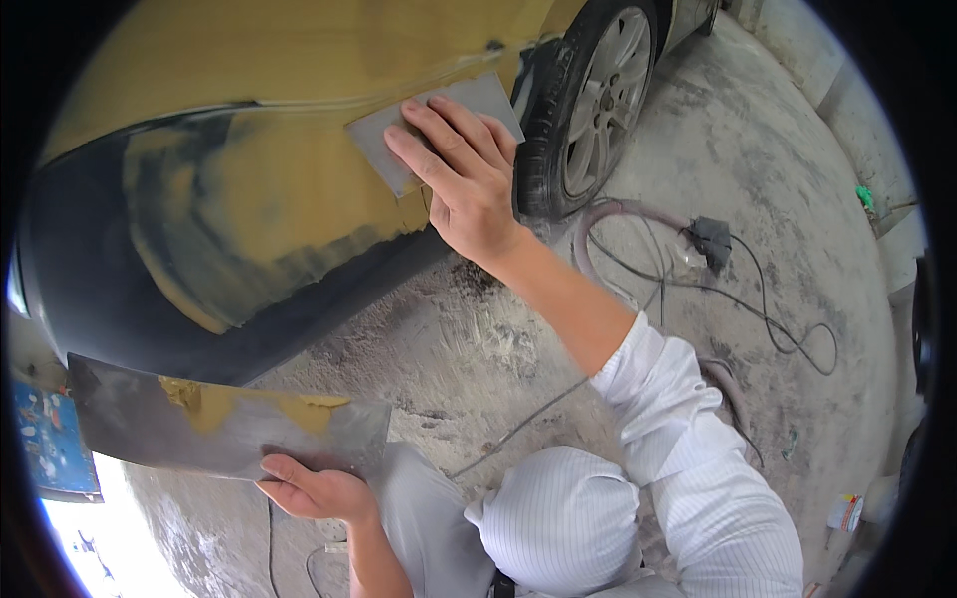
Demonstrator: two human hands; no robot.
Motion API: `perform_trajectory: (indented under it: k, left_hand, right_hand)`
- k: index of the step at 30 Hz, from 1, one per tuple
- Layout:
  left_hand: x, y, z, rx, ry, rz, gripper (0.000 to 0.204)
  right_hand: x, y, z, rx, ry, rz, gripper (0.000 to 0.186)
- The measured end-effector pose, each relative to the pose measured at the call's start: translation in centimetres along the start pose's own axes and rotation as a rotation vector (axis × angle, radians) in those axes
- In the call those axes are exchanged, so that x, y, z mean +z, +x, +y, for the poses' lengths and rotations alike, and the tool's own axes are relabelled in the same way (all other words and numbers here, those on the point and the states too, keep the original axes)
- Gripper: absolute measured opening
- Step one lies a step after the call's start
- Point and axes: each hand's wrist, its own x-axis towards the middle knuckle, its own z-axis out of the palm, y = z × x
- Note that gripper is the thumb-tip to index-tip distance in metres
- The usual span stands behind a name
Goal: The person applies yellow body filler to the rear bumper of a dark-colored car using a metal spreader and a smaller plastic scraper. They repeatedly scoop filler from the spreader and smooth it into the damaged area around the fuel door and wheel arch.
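Observation:
My right hand [467,174] presses a flat grey metal filler spreader [379,138] against the car's side, just ahead of the wheel. Its fingers lie over the blade, which covers part of the panel. Yellow body filler [284,174] coats the car panel [60,239], streaked thinly over the dark lower area. Low on the left, my left hand [317,488] grips the edge of a large grey metal mixing plate [239,434], thumb on top and the other fingers partly hidden beneath. Smears of yellow filler [204,399] sit along the plate's far edge.
A car wheel [603,100] stands right of the panel. On the concrete floor [758,179] lie a thick hose [588,234], a black box-like fitting [711,242] and looping black cable [768,309]. A small can [845,512] is at the right, a blue spotted object [55,439] at the left.

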Motion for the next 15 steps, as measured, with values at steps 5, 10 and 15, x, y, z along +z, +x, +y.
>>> perform_trajectory:
  k: [5,10,15]
  left_hand:
    - [0.2,-0.2,-1.8,-0.053,0.049,-0.013,0.05]
    - [0.4,-0.2,-2.1,-0.05,0.11,-0.022,0.053]
    - [0.8,-0.7,-0.9,0.043,-0.008,0.0,0.047]
  right_hand:
    - [-1.1,-3.6,0.5,-0.106,0.063,-0.175,0.043]
    - [-2.7,-7.5,0.8,-0.124,0.101,-0.331,0.049]
    - [-3.9,-10.8,2.1,-0.174,0.046,-0.404,0.039]
